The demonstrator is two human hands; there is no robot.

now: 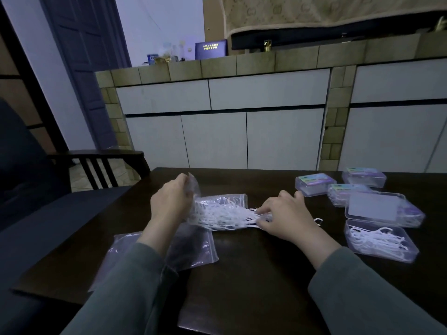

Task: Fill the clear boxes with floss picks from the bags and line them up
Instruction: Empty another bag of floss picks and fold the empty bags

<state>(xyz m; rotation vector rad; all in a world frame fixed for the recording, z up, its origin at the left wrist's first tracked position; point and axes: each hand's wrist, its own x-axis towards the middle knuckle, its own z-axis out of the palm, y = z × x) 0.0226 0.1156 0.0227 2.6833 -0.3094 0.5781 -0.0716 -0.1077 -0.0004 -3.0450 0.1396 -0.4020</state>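
My left hand (169,201) grips the raised end of a clear plastic bag (222,201) at the middle of the dark table (254,274). White floss picks (225,217) spill from the bag toward the right. My right hand (285,216) pinches a bunch of these picks at the bag's mouth. An open clear box (381,240) at the right holds a layer of white picks. Its flat lid (377,209) lies just behind it.
Three closed clear boxes with coloured labels (312,183) stand at the table's far right. Empty zip bags (191,247) lie flat under my left forearm, another at the near edge (193,317). A dark wooden chair (104,163) stands at the left, with white cabinets behind.
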